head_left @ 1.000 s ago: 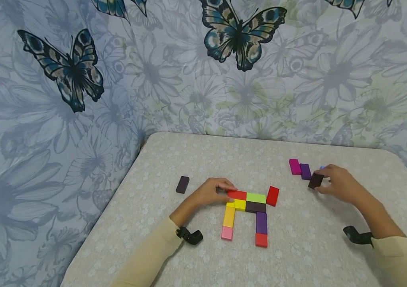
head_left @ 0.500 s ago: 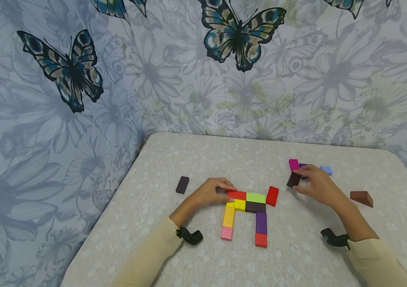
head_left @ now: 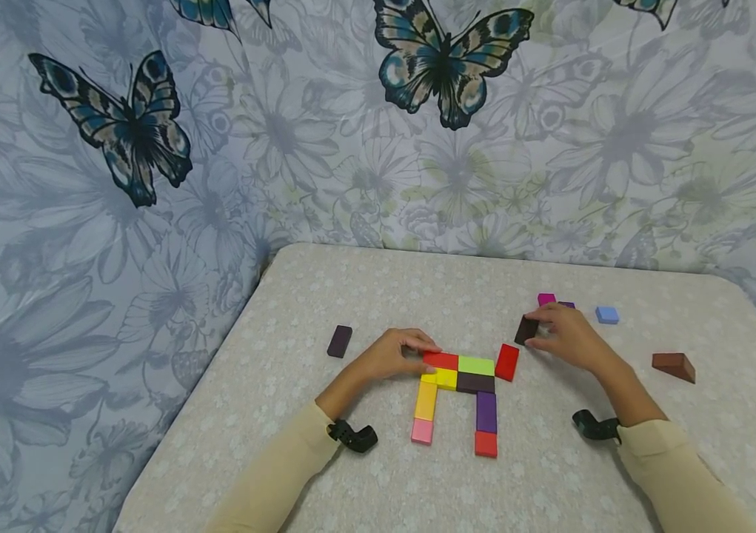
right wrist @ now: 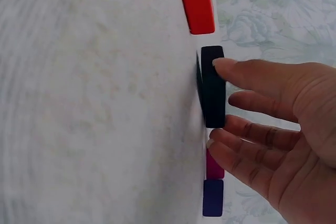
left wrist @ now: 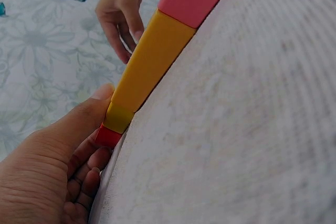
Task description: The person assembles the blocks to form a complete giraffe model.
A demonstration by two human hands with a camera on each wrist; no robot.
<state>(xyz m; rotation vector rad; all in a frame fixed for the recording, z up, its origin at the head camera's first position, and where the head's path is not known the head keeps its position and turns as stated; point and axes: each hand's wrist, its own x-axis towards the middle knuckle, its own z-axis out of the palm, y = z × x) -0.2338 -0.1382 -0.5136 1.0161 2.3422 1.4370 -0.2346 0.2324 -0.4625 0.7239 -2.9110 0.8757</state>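
Note:
Flat coloured blocks form a figure: a red block (head_left: pixel 443 360) and lime block (head_left: pixel 476 366) on top, a yellow block (head_left: pixel 446 379) and dark block (head_left: pixel 476 383) below, with two legs ending in a pink block (head_left: pixel 422 431) and a red one. My left hand (head_left: pixel 391 357) pinches the figure's upper left corner, thumb at the yellow block, fingers at the red. My right hand (head_left: pixel 567 334) pinches a dark brown block (right wrist: pixel 213 87) between thumb and fingers, slightly tilted close over the table. A slanted red block (head_left: pixel 507 363) touches the figure's upper right corner.
Magenta (head_left: pixel 546 299) and purple blocks lie behind my right hand, partly hidden. Farther right are a light blue block (head_left: pixel 607 315) and a brown wedge-shaped block (head_left: pixel 674 366). Another dark block (head_left: pixel 340 341) lies to the left. A patterned wall borders the table's back.
My right hand has carried the dark brown block leftward to near the slanted red block, uncovering the light blue block and brown wedge-shaped block. My left hand has stayed in place.

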